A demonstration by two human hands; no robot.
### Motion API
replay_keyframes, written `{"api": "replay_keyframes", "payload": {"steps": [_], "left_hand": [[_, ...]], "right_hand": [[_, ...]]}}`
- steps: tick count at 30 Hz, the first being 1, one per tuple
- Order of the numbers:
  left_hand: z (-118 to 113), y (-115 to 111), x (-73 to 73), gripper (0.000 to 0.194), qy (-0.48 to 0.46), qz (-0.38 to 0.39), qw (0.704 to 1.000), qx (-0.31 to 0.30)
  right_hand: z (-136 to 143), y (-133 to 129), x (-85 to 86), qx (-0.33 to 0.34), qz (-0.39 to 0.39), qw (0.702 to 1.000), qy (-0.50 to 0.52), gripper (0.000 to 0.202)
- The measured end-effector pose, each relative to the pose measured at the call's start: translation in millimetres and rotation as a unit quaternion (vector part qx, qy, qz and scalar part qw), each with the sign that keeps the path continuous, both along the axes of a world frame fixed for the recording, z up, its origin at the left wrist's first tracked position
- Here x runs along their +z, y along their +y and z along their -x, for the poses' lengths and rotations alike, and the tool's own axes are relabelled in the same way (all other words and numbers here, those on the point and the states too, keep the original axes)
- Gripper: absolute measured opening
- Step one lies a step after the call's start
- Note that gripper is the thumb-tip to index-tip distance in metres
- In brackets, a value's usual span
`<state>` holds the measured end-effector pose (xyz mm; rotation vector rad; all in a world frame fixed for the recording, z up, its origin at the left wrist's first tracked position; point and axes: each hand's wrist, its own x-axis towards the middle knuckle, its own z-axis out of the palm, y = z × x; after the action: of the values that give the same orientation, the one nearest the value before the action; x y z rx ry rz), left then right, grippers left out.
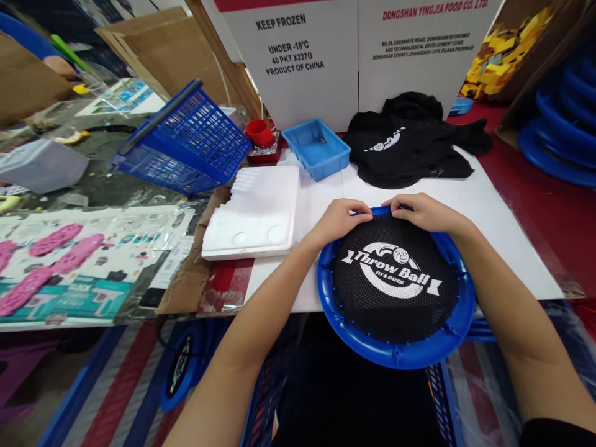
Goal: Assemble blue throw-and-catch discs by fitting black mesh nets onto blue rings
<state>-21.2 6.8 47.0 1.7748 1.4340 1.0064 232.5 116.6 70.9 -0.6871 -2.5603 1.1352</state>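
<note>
A blue plastic ring (395,355) rests partly on the table's front edge, tilted toward me. Across it lies a round black mesh (354,298) printed "Throw Ball". My left hand (345,218) pinches the mesh at the ring's far side, fingertips on the rim. Just to its right, my right hand (421,212) grips the same far edge with thumb and bent fingers. Small pegs along the rim run through the mesh border on the near and left sides. The fingers hide part of the far rim.
More black mesh pieces (410,143) are heaped behind the ring. A light blue tray (321,152), a red cup (259,133), a foam block (254,214) and a blue basket (186,146) stand to the left. Blue rings (565,124) are stacked at right.
</note>
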Motion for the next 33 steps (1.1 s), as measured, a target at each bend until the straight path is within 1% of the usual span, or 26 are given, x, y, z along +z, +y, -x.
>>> {"api": "replay_keyframes", "payload": {"steps": [4,9,11,14,17,19,22,25,27,31,33], "left_hand": [[-1,5,-6.4,0.015,0.012,0.003,1.0,0.001],[2,11,-12.5,0.016,0.054,0.007,0.998,0.012],[3,12,-12.8,0.016,0.062,0.007,0.998,0.011],[4,13,-9.5,0.016,0.069,0.017,0.997,0.004],[8,13,-4.0,0.016,0.05,0.051,0.997,-0.022],[11,12,-1.7,0.015,0.021,0.075,0.996,-0.043],[16,10,-2.3,0.012,-0.014,0.083,0.995,-0.053],[16,7,-4.9,0.015,-0.016,0.066,0.997,-0.042],[14,6,-4.8,0.018,0.006,0.04,0.998,-0.041],[9,2,2.0,0.025,0.101,-0.028,0.993,-0.056],[8,1,5.6,0.028,0.139,-0.045,0.987,-0.061]], "right_hand": [[-1,5,-4.8,-0.003,0.021,1.0,0.012,0.027],[1,7,-8.9,-0.009,0.003,1.0,0.014,0.023],[2,6,-9.1,-0.013,-0.003,1.0,0.015,0.023],[3,5,-7.7,-0.019,-0.009,1.0,0.005,0.023],[5,6,-5.8,-0.015,-0.02,1.0,0.001,0.024],[7,8,-4.9,0.004,-0.024,1.0,-0.002,0.025],[9,10,-4.2,0.024,-0.021,0.999,-0.015,0.027],[10,11,-5.5,0.028,-0.022,0.999,-0.023,0.027],[11,9,-7.4,0.023,-0.043,0.998,-0.027,0.026],[13,6,-10.2,0.003,-0.115,0.993,-0.034,0.024],[13,7,-10.4,0.004,-0.118,0.993,-0.031,0.023]]}}
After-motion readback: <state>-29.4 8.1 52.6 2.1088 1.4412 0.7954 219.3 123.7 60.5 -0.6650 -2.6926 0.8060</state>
